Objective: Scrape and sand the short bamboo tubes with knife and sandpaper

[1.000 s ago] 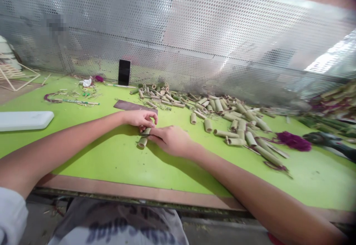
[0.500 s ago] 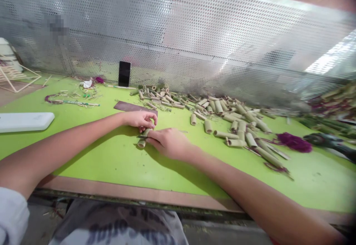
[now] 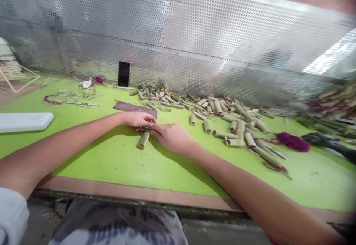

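A short bamboo tube (image 3: 144, 140) lies tilted on the green tabletop, its open end toward me. My left hand (image 3: 139, 119) is closed with curled fingers around the tube's far end, which is mostly hidden. From the right, my right hand (image 3: 171, 136) pinches a thin dark blade (image 3: 147, 128) that lies across the tube, close to my left fingertips. Most of the blade is covered by my fingers. Just behind my hands is a flat brown strip (image 3: 133, 107).
Many cut bamboo pieces (image 3: 218, 106) are heaped at the back and right. Purple yarn (image 3: 293, 142) and a dark tool (image 3: 328, 145) lie farther right. A phone (image 3: 124, 74) stands against the perforated metal screen (image 3: 180, 33). A white slab-like case (image 3: 26, 122) rests at left.
My right hand has moved the blade along the tube, away from me toward my left fingers. The tube's near part is now uncovered. My left hand is nearly still.
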The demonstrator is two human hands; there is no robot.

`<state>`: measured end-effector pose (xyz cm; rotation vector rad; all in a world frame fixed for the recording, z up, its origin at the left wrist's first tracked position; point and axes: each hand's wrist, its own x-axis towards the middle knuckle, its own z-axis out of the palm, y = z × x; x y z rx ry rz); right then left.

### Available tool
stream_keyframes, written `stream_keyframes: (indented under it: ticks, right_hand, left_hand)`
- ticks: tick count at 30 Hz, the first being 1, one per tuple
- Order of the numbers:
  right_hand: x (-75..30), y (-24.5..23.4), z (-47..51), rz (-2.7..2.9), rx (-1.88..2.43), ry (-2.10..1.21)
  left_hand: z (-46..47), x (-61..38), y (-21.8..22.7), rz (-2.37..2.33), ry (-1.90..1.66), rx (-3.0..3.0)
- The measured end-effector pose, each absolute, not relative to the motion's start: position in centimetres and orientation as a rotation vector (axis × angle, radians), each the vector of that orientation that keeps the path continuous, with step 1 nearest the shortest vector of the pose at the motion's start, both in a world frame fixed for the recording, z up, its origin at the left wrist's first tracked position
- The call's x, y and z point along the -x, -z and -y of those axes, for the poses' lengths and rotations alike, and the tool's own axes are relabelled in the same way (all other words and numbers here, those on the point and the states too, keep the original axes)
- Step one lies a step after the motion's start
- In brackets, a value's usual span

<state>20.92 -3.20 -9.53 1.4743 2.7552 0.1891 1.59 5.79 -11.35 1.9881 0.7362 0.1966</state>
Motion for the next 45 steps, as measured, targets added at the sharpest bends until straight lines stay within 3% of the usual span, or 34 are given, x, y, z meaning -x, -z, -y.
stream_keyframes:
  ticks: [12,39,45]
  right_hand:
    - [-20.5,9.5,4.2,-2.765,-1.535,-0.179]
    - [-20.7,9.9,4.0,-2.900,-1.315,-0.102]
    - [-21.5,10.1,2.0,-3.141,-1.320,-0.059]
  left_hand:
    - [-6.0,-1.6,12.3,-0.689,-0.363,-1.959]
    - [-6.1,-1.6,11.8,-0.724,-0.334,-1.941]
    - [-5.1,-2.6,12.4,-0.958,-0.560,-1.871]
